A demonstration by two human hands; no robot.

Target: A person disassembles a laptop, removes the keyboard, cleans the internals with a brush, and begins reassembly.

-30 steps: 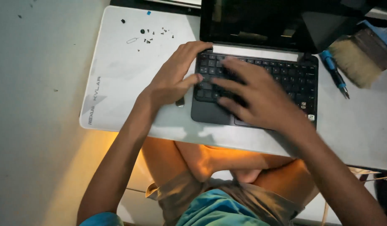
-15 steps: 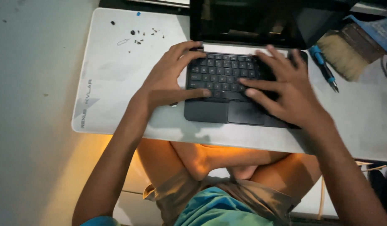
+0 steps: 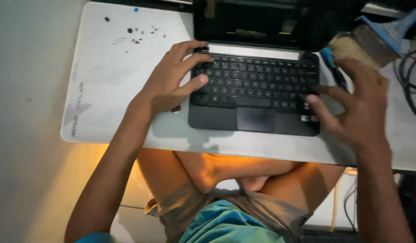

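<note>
Your left hand (image 3: 172, 83) lies palm down near the back left part of the desk, wrist bent a little, fingers spread and curled forward, the thumb stretched out sideways to your right. Your left forearm runs straight back from it toward the front edge and down to your body. Your right hand (image 3: 359, 105) is out toward the right side of the desk, blurred, open and loose, fingers splayed and pointing left and back, thumb low. Its forearm comes up steeply from the front right. The two hands are well apart
</note>
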